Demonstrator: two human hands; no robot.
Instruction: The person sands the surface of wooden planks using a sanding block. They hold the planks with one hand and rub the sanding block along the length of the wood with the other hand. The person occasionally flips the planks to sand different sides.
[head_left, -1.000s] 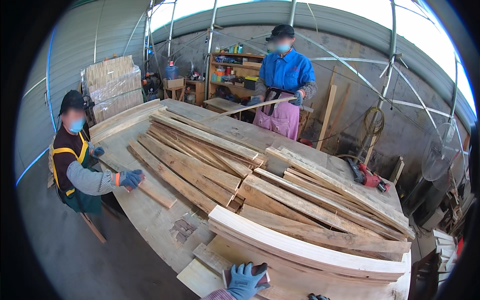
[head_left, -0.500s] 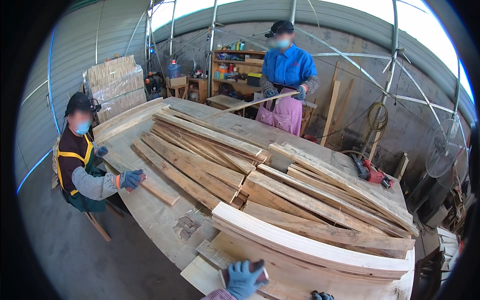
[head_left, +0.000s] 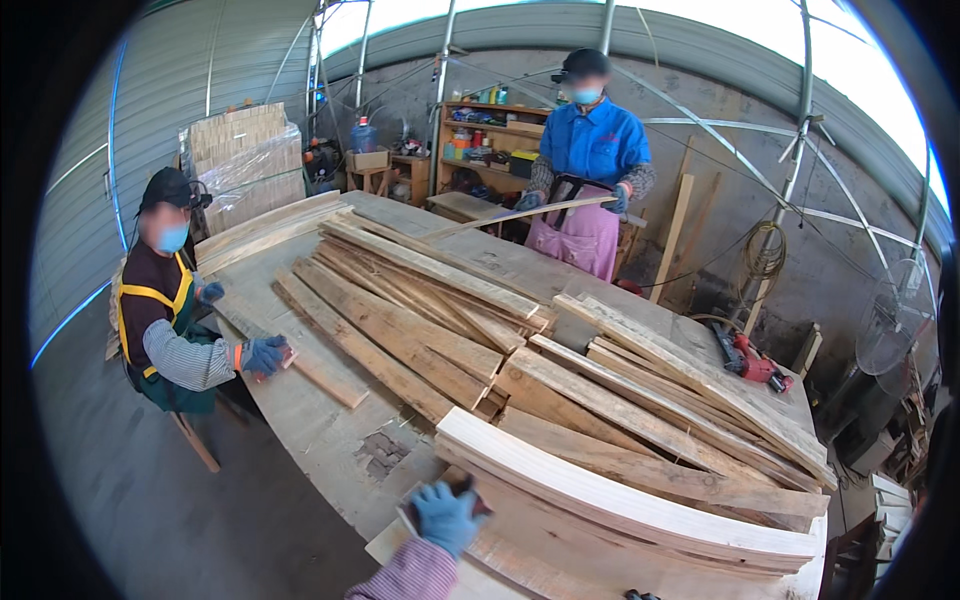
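My left hand, in a blue work glove, is closed over a dark brown hand-sized block, apparently a sanding block. The block lies on a flat wooden board at the near edge of the table, and the hand hides most of it. Of my right hand, only dark gloved fingertips show at the lower edge, by the same board; its grip is hidden. Just beyond the board stands a neat stack of pale planks.
Loose rough planks cover much of the table. On the left a co-worker holds a similar block on a board. Across, another person grips a long strip. A red power tool lies far right.
My left hand has slid left and slightly away along the board with the block. My right fingertips have sunk lower in view. The co-worker across has lowered the strip slightly.
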